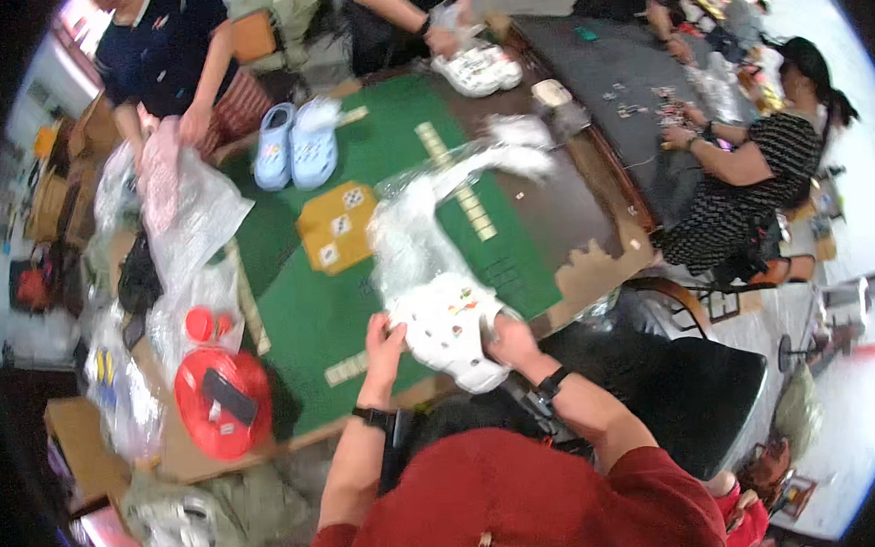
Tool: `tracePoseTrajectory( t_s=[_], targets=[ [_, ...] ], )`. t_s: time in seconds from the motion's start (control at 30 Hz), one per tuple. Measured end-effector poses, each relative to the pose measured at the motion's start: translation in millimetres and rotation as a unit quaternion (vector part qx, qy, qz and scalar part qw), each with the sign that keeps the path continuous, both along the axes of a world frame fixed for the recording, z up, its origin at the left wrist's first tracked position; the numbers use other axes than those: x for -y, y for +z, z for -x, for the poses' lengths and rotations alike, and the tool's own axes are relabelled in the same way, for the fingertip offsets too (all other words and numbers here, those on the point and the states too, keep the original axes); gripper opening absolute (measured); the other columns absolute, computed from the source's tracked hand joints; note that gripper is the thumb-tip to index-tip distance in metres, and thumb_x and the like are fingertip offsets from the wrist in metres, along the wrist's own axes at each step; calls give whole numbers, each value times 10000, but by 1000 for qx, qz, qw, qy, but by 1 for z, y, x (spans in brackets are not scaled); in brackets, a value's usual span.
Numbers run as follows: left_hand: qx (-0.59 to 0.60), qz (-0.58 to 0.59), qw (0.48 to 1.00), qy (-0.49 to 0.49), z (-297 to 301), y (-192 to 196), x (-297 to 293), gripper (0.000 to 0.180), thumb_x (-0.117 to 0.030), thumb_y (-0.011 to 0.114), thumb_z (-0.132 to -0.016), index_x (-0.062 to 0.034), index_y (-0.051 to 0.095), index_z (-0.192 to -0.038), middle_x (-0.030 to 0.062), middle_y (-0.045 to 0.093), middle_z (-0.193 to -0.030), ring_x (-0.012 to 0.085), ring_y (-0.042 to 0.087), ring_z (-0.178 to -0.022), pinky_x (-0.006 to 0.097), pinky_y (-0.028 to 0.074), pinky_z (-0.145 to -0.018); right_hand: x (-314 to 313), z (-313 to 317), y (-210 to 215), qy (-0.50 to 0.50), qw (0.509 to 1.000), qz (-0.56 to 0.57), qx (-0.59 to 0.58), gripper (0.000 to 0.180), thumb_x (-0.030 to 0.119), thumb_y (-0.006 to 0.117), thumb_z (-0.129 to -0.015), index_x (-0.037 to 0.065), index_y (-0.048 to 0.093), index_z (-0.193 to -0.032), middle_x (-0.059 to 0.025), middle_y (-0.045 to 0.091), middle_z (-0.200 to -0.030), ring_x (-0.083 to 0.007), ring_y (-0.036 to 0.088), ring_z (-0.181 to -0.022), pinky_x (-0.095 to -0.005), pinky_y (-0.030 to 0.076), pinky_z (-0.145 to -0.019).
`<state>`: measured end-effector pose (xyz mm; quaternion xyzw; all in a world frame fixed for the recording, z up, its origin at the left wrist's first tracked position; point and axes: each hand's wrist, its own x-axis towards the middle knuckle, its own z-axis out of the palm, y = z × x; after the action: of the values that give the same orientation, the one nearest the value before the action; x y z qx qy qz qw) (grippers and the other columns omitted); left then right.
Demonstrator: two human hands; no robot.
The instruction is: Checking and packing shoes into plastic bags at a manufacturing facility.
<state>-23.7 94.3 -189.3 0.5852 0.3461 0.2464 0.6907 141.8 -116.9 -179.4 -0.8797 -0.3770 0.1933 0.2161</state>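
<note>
Green mat covered the table ahead of both hands, running up and away from them. A clear plastic bag lay crumpled on it, trailing up and right from just above the hands. Left of the left hand, well apart, sat a red round tray with a dark phone-like slab on it. Straight beyond the hands, further up the mat, lay an orange board with small tiles; past that, a pair of light blue clogs.

White clog with small coloured charms sat between the two hands, at the near edge of the mat. Left hand was closed on its left side, fingers curled over the rim. Right hand was clamped on its right side, near the heel. Both wrists wore dark bands.

Other people's hands worked at the far edge of the table, well apart from these two.
</note>
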Motion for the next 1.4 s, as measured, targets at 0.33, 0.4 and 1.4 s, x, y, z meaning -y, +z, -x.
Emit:
tracePoseTrajectory(
  t_s=[0.33, 0.4, 1.4],
  targets=[
    [-123, -223, 966, 34, -13, 0, -10, 126, -91, 636, -835, -20, 549, -894, 39, 506, -814, 144, 497, -747, 304, 437, -663, -7, -6, -2, 47, 997, -12, 61, 304, 277, 657, -696, -10, 591, -773, -171, 609, -782, -343, 621, -711, -444, 510, -662],
    [-82, -169, 982, -1, -15, -5, -11, 182, -99, 662, -820, -21, 561, -951, 36, 519, -807, 128, 499, -714, 284, 456, -644, -2, -11, -9, 49, 997, 22, 60, 321, 291, 657, -690, -11, 594, -779, -165, 613, -812, -333, 624, -737, -434, 512, -672],
    [-216, -102, 968, -72, 26, -78, 17, 233, -25, 548, -847, -10, 501, -1075, 120, 532, -968, 219, 540, -867, 327, 450, -790, -42, -27, -7, 57, 967, 8, -247, 429, 259, 699, -779, 34, 578, -1125, -184, 590, -1021, -346, 583, -920, -399, 479, -748]
  ],
)
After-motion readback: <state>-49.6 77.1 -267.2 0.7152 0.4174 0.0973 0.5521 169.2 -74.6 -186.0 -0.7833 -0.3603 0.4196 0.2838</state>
